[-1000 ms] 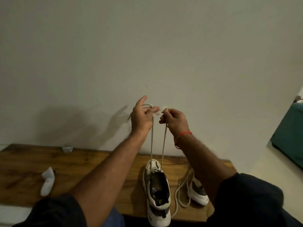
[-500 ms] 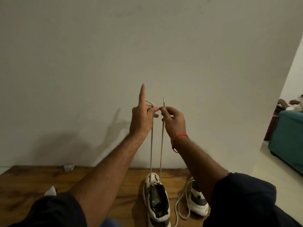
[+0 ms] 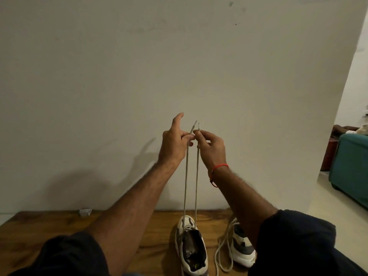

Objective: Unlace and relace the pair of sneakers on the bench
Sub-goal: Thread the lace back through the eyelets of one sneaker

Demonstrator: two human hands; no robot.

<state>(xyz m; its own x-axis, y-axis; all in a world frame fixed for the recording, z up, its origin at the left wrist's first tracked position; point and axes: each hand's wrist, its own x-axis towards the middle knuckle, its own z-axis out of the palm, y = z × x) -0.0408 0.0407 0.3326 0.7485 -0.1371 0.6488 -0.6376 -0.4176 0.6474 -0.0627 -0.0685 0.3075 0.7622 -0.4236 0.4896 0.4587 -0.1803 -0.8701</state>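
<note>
Just below the middle of the frame, two bare hands are raised in front of a plain off-white wall (image 3: 179,66). The left hand (image 3: 173,143) pinches one end of a pale grey shoelace (image 3: 186,186) between thumb and fingers, with its index finger pointing upward and free. The right hand (image 3: 211,147), which wears a thin red thread bracelet (image 3: 220,166) on the wrist, pinches the lace's other end close beside it. Both tips stick up just above the fingers, nearly touching each other.

From the hands the two strands run almost parallel and taut, straight down to a white sneaker with a dark inner lining (image 3: 192,246) that stands at the lower centre of the frame on a brown wooden bench (image 3: 39,232), toe toward the wall. The strands enter the shoe near its toe end; the rest of the throat lies open.

The second white and grey sneaker (image 3: 242,250) sits just to the right of the first at the lower right, partly hidden behind the right forearm. A loose off-white lace (image 3: 223,253) lies in loops on the bench between the two shoes.

A small crumpled piece of pale paper (image 3: 85,212) rests at the back edge of the bench, left of centre. At the right edge a teal sofa (image 3: 350,166) shows through a doorway.
</note>
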